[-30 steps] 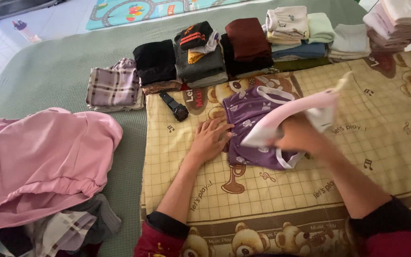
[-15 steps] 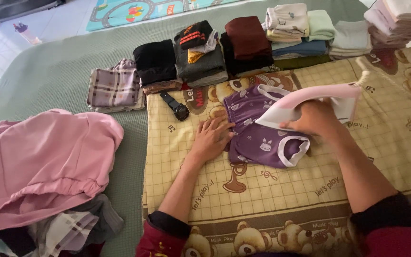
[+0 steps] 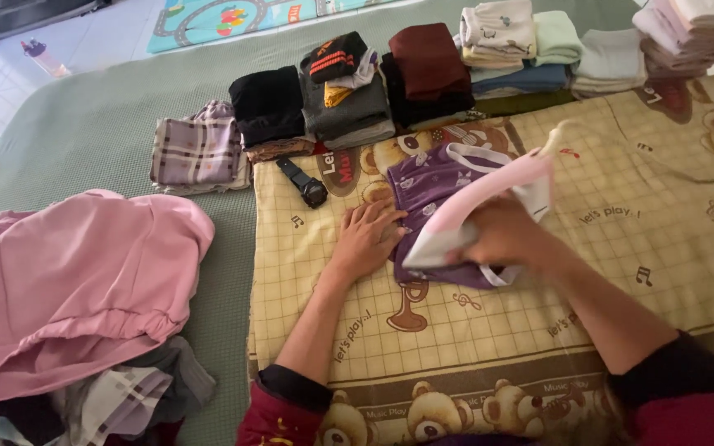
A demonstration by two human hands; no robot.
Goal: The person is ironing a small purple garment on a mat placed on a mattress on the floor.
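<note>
From the head camera, looking down, a small purple garment with white trim lies flat near the middle of a yellow checked blanket printed with bears, which covers a green mat. The left hand rests on the garment's left edge with its fingers spread open and flat, gripping nothing, only pinning the cloth down. The right hand is wrapped tight around the handle of a pink and white iron, whose sole sits on the garment's near right part, its point aimed toward the left hand. The step in hand looks like pressing the garment smooth. A next stroke would call for the iron to stay clear of the left fingertips, which lie just beside its tip, and for the cloth to stay taut. Far across the blanket's edge stands a row of folded clothes, a black wristwatch just near of them, a folded plaid piece at far left, and a loose pink heap at near left.
</note>
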